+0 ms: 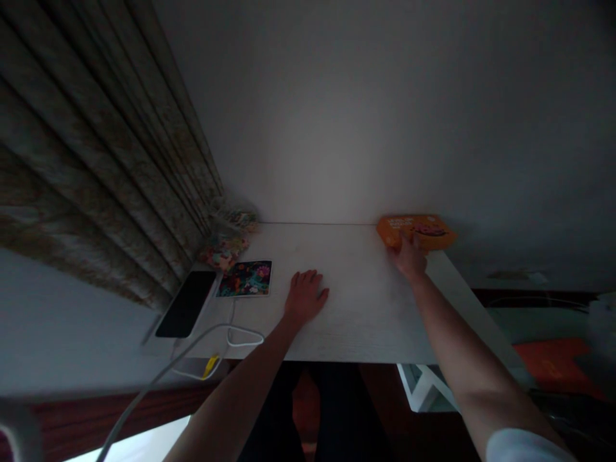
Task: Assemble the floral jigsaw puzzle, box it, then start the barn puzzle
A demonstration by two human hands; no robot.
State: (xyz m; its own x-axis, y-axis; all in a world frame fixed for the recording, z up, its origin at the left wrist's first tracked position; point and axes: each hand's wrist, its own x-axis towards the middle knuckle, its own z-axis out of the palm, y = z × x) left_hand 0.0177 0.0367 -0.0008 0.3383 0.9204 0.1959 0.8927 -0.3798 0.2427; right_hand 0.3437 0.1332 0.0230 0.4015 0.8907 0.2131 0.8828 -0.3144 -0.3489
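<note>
The left hand [304, 295] and right hand [409, 256] are bare, as are the left forearm [240, 378] and right forearm [457, 346], both slim and narrowing towards the wrist. A pale sleeve [524, 446], white or light grey, circles the right arm with a smooth, rounded hem at the bottom edge of view. Below, dark trousers [337, 410], close to black, cover both legs; their finer detail is lost in shadow.

From the table's [359, 321] middle, the box [426, 228] lies at two o'clock, phone [187, 305] at nine, packets [225, 250] at ten.
</note>
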